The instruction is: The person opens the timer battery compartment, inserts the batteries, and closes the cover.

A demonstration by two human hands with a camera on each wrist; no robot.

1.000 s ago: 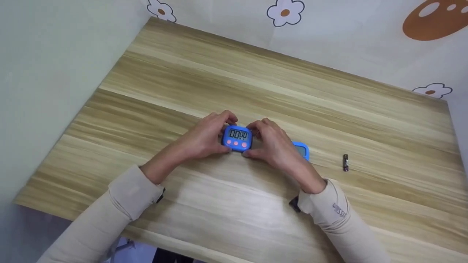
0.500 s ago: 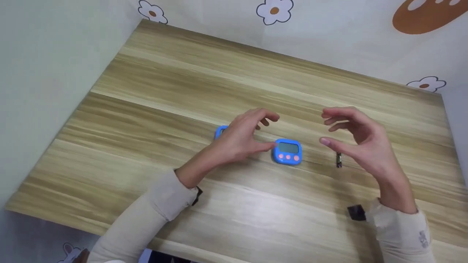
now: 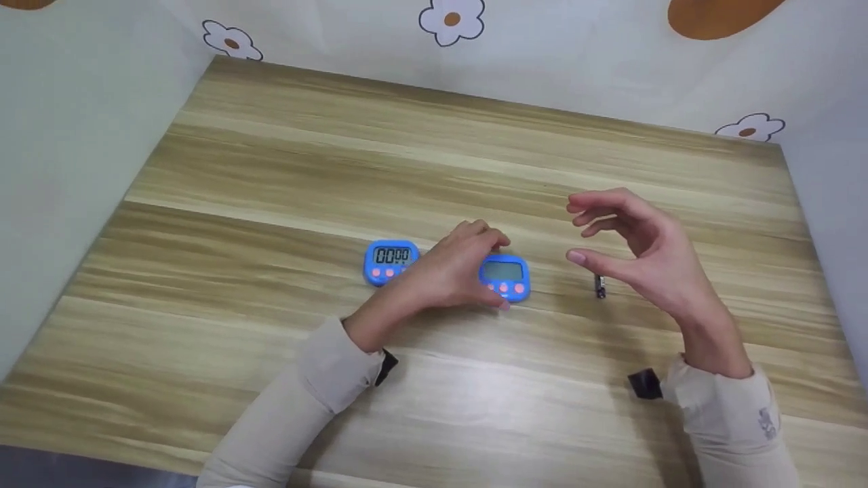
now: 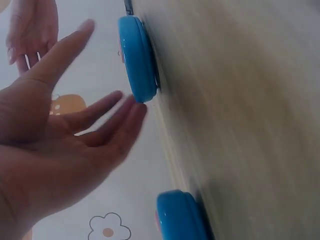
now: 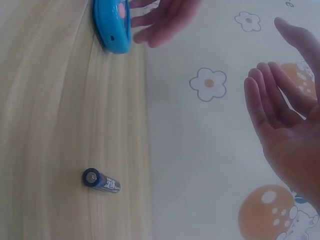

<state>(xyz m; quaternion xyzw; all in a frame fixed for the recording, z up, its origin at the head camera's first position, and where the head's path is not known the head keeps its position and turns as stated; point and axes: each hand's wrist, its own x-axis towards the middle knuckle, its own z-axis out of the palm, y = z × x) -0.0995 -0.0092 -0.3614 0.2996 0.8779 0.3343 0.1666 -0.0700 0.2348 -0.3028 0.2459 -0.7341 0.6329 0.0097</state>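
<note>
A blue digital timer with a blank screen [image 3: 503, 271] and three pink buttons lies on the wooden table. My left hand [image 3: 451, 271] spans its left side, thumb by the front edge and fingers by the back edge. In the left wrist view the fingertips reach the blue casing [image 4: 136, 60], while the thumb stands apart from it. Left of that hand lies a second blue timer [image 3: 392, 255] showing 00 00, its lower right corner hidden. My right hand [image 3: 651, 251] hovers with fingers and thumb parted, nothing in its grasp. Near its thumb, on the table, is a small battery [image 5: 102, 181].
The wood-grain table [image 3: 305, 163] meets a pale wall [image 3: 542, 61] printed with flowers along its back edge. Another wall rises at the left. A black wrist camera [image 3: 644, 383] juts from the right sleeve, over the table.
Both hands have let go of the timer showing 00 00. The left hand has moved right to the blank timer; the right hand has moved right, lifted, and spread its fingers.
</note>
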